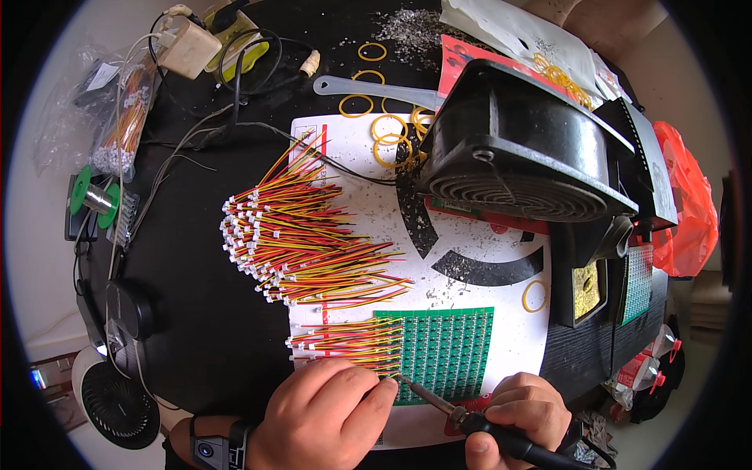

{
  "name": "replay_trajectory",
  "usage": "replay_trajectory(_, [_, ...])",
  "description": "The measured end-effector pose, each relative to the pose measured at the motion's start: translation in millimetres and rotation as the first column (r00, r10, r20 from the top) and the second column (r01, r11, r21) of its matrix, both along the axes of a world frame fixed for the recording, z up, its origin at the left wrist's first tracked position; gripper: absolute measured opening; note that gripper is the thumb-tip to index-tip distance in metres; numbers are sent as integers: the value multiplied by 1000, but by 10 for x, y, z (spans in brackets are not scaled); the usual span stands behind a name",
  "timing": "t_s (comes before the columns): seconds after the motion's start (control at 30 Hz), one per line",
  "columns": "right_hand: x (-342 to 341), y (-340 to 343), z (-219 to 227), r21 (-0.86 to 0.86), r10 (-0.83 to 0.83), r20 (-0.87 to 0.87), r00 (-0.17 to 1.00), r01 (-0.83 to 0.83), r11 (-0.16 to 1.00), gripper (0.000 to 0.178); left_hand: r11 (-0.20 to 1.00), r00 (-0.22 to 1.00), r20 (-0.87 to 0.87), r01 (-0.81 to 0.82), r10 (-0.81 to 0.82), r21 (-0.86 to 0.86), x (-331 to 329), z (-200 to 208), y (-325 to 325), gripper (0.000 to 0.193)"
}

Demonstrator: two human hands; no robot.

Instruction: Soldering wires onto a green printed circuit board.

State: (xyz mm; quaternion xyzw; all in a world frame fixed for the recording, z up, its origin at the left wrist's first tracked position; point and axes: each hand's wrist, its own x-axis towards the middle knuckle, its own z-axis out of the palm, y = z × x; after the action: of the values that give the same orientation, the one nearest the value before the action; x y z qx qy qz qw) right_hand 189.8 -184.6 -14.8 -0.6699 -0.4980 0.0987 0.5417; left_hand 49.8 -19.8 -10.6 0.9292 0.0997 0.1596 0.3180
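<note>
My left hand [325, 415] is closed in a pinch on the wires of a small connector cable, at the lower left edge of a green circuit board panel [446, 352]. My right hand [533, 411] grips a soldering iron [432, 399] with a black handle; its tip meets the board's left edge beside my left fingertips. Several red, yellow and black cables [345, 333] with white plugs lie in a row, their wire ends along that edge. Above them spreads a large pile of loose cables [313, 243]. My left hand covers the lowest part of the row.
A black fan [525, 149] stands right of the pile, on the white sheet [501, 298]. Beside it is a tin with a yellow sponge [587, 290]. Rubber bands [389, 128] and a grey strap-like tool [372, 90] lie behind. At left are a solder spool [95, 196] and power cords.
</note>
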Motion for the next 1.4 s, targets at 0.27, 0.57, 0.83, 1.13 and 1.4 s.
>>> replay_trajectory(0.27, [-122,-59,-131,-78,-185,-65,981,180,981,36,1000,1000,-11,-7,7,15,-17,5,3,19])
replay_trajectory(0.57, [34,-6,30,59,-37,-43,998,40,997,21,995,1000,-9,-8,9,97,27,-40,-26,22])
replay_trajectory(0.83, [17,0,19,53,-46,-45,998,49,997,23,998,995,73,-68,69,-18,6,5,-1,16])
replay_trajectory(1.13, [35,34,27,52,-36,-39,999,38,998,21,995,998,-14,-55,56,79,35,-52,-11,23])
replay_trajectory(1.4, [55,43,24,31,-10,-10,1000,10,999,21,998,998,14,-60,60,-16,23,-18,6,14])
